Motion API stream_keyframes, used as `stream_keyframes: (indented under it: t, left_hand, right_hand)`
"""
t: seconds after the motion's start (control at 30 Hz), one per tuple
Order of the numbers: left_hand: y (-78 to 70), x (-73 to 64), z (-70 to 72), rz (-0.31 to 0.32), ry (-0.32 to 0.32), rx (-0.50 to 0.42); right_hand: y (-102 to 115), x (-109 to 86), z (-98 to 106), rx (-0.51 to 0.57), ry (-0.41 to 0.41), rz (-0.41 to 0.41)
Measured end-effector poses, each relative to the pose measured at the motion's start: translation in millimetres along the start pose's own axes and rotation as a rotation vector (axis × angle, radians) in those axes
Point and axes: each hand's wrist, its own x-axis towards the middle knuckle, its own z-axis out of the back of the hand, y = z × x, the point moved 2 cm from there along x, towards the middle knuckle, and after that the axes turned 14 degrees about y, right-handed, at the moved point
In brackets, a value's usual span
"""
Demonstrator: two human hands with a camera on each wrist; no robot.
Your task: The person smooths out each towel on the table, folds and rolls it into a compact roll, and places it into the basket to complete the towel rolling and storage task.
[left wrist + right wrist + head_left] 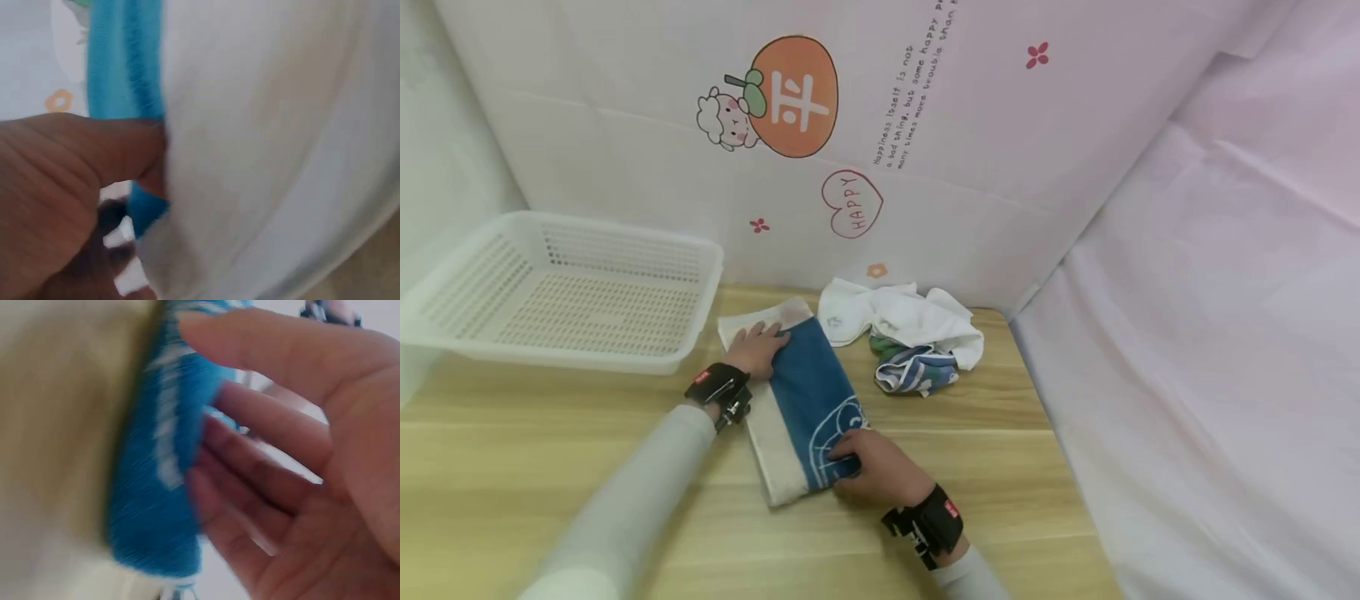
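Note:
A folded towel point(811, 379), blue with cream edges and a white line drawing near its lower end, lies slanted on the wooden table. At its upper left, my left hand point(756, 350) pinches the blue layer where it borders the cream part. In the left wrist view the thumb point(134, 147) overlaps the blue strip, and the other fingers are partly hidden behind it. My right hand point(886, 471) grips the lower right edge. Its thumb point(215, 337) lies on top of the blue fabric point(156, 506) while the fingers curl around the far side.
A white plastic basket point(580, 364) with slotted walls stands at the back left. Crumpled white cloth point(910, 317) lies to the right of the towel, with a blue, green and white patterned cloth point(917, 371) in front of it. White fabric walls point(955, 225) border the table point(985, 500).

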Motion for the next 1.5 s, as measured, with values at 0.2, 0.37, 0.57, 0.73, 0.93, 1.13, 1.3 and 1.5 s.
stream_keyframes:
  t: [0.2,0.37,0.57,0.73,0.93,1.13,1.3,1.5]
  left_hand:
    - [11.9,3.8,2.2,-0.014,-0.078,0.055]
    - [19.6,0.2,6.4,-0.044,-0.210,0.103]
    - [-0.7,-42.7,5.4,-0.202,-0.379,0.005]
    - [-39.0,-95.2,-16.9,-0.263,-0.331,-0.126]
    - [-55.5,-134.5,-66.0,-0.217,-0.226,-0.172]
    - [-56.9,-140.3,-96.2,-0.265,-0.369,-0.089]
    - [-56.6,-131.5,-99.9,-0.215,-0.422,-0.050]
    - [-54.4,-120.8,-91.1,-0.145,-0.394,-0.094]
  right_hand:
    - [31.4,22.7,-13.0,-0.085,0.017,0.068]
    - [41.2,27.6,-11.6,-0.108,-0.030,0.070]
    - [34.6,28.1,-14.9,-0.127,-0.006,0.028]
    - [32.7,36.1,-21.4,-0.192,-0.115,0.052]
    - [34.6,43.1,-27.3,-0.279,-0.203,0.052]
    - [22.4,48.7,-25.1,-0.105,-0.197,0.051]
    - [18.4,49.5,-17.5,0.044,-0.091,0.061]
    - [42.3,41.3,-1.6,-0.149,-0.204,-0.024]
